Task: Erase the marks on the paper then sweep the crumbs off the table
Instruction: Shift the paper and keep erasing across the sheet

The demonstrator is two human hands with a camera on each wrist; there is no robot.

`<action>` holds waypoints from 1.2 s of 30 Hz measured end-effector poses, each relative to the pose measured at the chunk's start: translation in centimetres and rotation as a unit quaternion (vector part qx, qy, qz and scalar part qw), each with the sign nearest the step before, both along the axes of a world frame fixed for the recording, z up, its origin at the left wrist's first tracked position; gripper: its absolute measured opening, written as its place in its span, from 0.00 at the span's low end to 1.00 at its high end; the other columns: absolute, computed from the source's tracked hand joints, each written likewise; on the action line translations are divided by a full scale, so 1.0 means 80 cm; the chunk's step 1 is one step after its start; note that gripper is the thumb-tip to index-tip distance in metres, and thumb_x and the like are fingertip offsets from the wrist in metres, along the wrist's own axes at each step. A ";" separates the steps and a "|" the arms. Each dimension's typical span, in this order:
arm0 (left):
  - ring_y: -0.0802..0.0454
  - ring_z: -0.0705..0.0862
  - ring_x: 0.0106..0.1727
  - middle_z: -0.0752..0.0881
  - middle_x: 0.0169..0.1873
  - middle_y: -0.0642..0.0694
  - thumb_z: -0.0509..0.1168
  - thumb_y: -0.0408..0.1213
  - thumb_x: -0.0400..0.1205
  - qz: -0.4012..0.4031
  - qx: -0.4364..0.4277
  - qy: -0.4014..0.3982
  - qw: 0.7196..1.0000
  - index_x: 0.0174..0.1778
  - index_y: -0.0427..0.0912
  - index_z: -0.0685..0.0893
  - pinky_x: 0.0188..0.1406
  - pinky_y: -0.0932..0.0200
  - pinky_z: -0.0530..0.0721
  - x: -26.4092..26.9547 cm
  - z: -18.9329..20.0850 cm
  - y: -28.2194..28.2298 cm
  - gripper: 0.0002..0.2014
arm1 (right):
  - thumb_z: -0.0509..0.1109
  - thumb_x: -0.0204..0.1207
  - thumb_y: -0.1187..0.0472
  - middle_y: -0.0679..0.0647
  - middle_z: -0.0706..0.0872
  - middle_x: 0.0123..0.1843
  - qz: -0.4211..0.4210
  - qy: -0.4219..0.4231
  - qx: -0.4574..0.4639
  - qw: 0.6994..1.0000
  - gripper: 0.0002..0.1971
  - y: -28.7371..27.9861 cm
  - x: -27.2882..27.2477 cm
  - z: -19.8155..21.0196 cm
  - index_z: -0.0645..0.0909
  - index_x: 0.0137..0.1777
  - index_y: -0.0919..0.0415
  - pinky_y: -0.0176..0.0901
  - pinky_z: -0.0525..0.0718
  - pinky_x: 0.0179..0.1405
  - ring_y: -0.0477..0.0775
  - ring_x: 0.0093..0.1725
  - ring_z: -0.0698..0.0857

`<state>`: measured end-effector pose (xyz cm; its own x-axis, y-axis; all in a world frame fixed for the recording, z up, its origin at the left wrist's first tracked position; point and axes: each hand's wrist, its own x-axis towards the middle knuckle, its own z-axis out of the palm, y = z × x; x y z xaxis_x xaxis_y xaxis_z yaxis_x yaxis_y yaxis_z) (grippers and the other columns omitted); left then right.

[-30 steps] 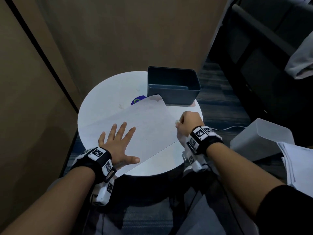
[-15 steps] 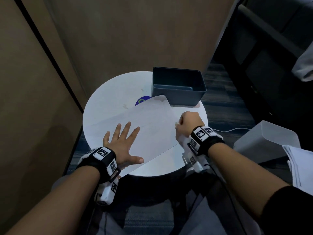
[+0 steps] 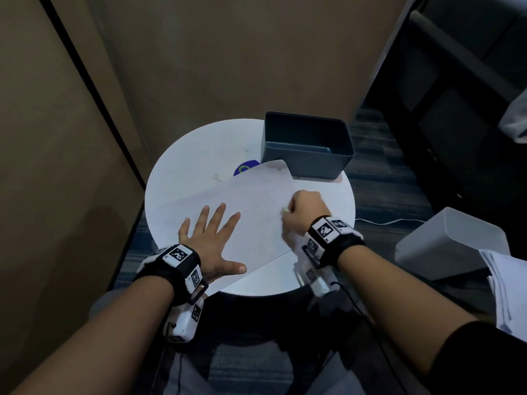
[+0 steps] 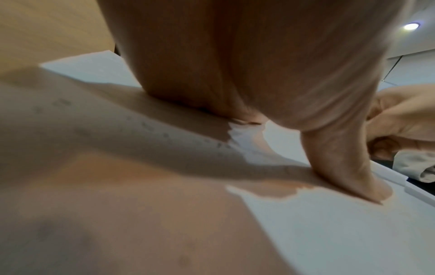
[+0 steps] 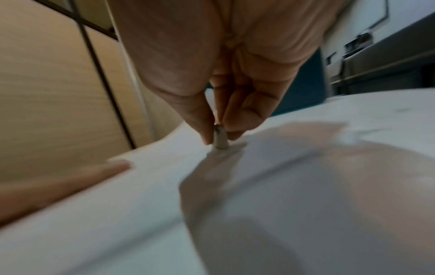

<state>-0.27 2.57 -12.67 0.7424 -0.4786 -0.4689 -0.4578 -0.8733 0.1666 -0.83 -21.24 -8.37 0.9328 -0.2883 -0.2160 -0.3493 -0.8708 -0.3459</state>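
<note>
A white sheet of paper lies at a slant across the round white table. My left hand lies flat on the paper's near left part with fingers spread, pressing it down; its thumb touches the sheet. My right hand is at the paper's right edge and pinches a small grey-white eraser between thumb and fingers, its tip on the paper. Faint pencil marks show on the sheet in the left wrist view.
A dark blue-grey bin stands at the table's far right edge. A blue round sticker peeks out from under the paper. Brown wall panels close off the left and back. A white box and stacked papers are on the right.
My right hand with the eraser has shifted slightly left onto the paper's right edge. The left hand stays pressed on the sheet.
</note>
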 end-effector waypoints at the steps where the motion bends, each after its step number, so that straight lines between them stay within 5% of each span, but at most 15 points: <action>1: 0.47 0.22 0.82 0.20 0.80 0.57 0.59 0.81 0.67 -0.003 0.001 0.002 1.000 0.81 0.67 0.26 0.79 0.33 0.31 0.001 0.001 -0.001 0.59 | 0.71 0.75 0.53 0.60 0.87 0.48 0.030 -0.005 0.024 0.999 0.10 0.015 0.001 -0.001 0.82 0.43 0.60 0.42 0.80 0.39 0.60 0.46 0.86; 5: 0.47 0.22 0.82 0.20 0.80 0.56 0.59 0.81 0.67 -0.006 -0.001 0.005 1.000 0.81 0.67 0.26 0.79 0.32 0.31 0.004 0.005 -0.002 0.59 | 0.72 0.75 0.52 0.55 0.87 0.42 0.109 0.018 0.063 0.992 0.10 0.071 -0.005 -0.015 0.79 0.38 0.56 0.42 0.79 0.37 0.56 0.41 0.86; 14: 0.47 0.21 0.82 0.19 0.79 0.57 0.58 0.81 0.67 -0.007 0.001 0.005 1.000 0.80 0.67 0.24 0.78 0.32 0.30 0.002 -0.003 -0.001 0.59 | 0.73 0.74 0.52 0.54 0.86 0.39 -0.050 -0.008 -0.037 0.998 0.11 -0.063 0.004 -0.004 0.80 0.35 0.57 0.43 0.82 0.37 0.54 0.38 0.85; 17: 0.47 0.21 0.82 0.19 0.78 0.57 0.58 0.82 0.66 -0.005 0.000 0.006 1.000 0.80 0.67 0.24 0.78 0.32 0.30 0.006 -0.001 0.002 0.59 | 0.73 0.74 0.53 0.58 0.88 0.42 0.006 -0.029 0.000 1.000 0.10 -0.026 0.018 -0.004 0.80 0.37 0.58 0.42 0.77 0.39 0.60 0.43 0.86; 21: 0.46 0.22 0.82 0.18 0.78 0.57 0.58 0.82 0.65 -0.008 0.003 0.010 1.000 0.80 0.67 0.24 0.78 0.32 0.32 0.007 0.001 0.000 0.59 | 0.72 0.73 0.52 0.53 0.85 0.39 0.085 -0.006 0.056 0.995 0.10 0.042 0.008 -0.023 0.79 0.35 0.55 0.40 0.76 0.34 0.55 0.38 0.85; 28: 0.47 0.21 0.82 0.19 0.79 0.57 0.59 0.82 0.66 -0.008 0.010 0.017 1.000 0.80 0.67 0.24 0.78 0.32 0.30 0.004 -0.001 -0.001 0.60 | 0.70 0.73 0.52 0.57 0.86 0.39 -0.065 -0.015 -0.046 0.997 0.11 -0.065 0.014 -0.007 0.81 0.38 0.60 0.43 0.81 0.39 0.60 0.41 0.86; 32: 0.48 0.21 0.81 0.19 0.79 0.57 0.58 0.83 0.64 -0.005 -0.005 0.013 1.000 0.80 0.68 0.24 0.78 0.32 0.30 0.006 -0.001 0.001 0.61 | 0.71 0.74 0.54 0.61 0.87 0.44 0.010 -0.027 0.009 1.000 0.11 -0.011 0.020 -0.005 0.83 0.41 0.63 0.46 0.83 0.40 0.63 0.44 0.86; 36: 0.47 0.21 0.82 0.20 0.80 0.57 0.59 0.81 0.66 -0.004 0.000 0.007 1.000 0.80 0.67 0.25 0.78 0.32 0.31 0.007 0.002 -0.001 0.59 | 0.71 0.73 0.52 0.54 0.86 0.40 0.085 -0.003 0.044 0.995 0.09 0.048 0.012 -0.021 0.80 0.36 0.56 0.41 0.78 0.35 0.56 0.39 0.85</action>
